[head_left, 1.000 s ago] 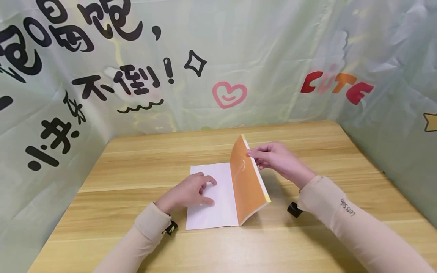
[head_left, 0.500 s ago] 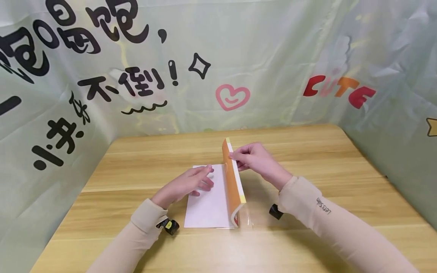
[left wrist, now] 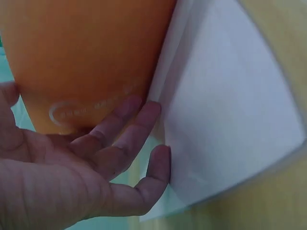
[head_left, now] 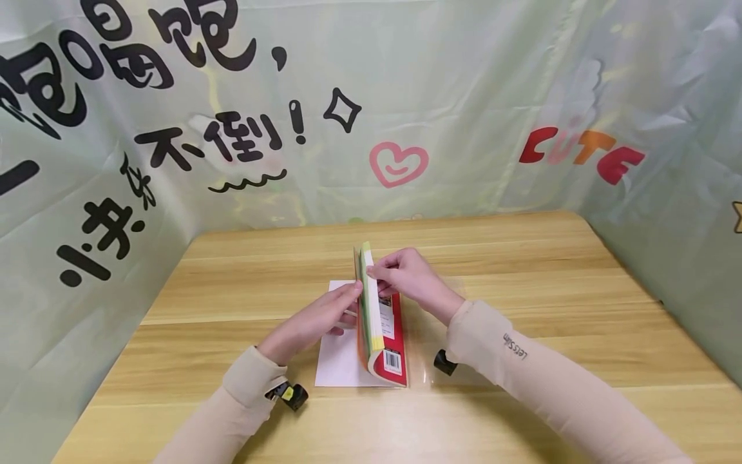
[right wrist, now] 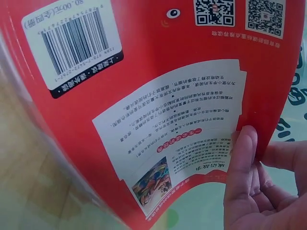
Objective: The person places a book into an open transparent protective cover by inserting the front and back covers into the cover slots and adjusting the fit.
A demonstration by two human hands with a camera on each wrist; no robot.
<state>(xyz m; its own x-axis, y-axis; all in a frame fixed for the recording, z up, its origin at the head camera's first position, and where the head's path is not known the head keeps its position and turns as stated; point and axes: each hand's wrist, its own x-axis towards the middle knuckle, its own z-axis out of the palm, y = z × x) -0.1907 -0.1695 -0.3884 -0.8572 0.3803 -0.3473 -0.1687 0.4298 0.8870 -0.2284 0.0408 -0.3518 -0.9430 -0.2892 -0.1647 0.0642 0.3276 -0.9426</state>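
A paperback book point(head_left: 375, 309) stands raised on its spine, its red back cover point(head_left: 399, 351) with a barcode facing right. In the right wrist view, printed text and QR codes show on that cover point(right wrist: 144, 52). My right hand point(head_left: 408, 277) pinches the book's upper outer edge between thumb and fingers. My left hand point(head_left: 313, 319) is on the other side, its thumb touching the edge of an orange page point(left wrist: 86, 57) and its fingers loosely extended beside it. Below the left hand lies a white sheet point(head_left: 339, 361), flat on the table and joined near the spine.
A clear plastic flap point(head_left: 429, 367) lies on the wooden table point(head_left: 232, 270) to the right of the book. A printed fabric backdrop point(head_left: 464, 129) surrounds the table's back and sides. Small black wrist cameras point(head_left: 295, 396) sit under both sleeves.
My right hand has swung the book's pages leftward to upright, exposing the red back cover and clear flap. My left hand has come up to meet the orange page.
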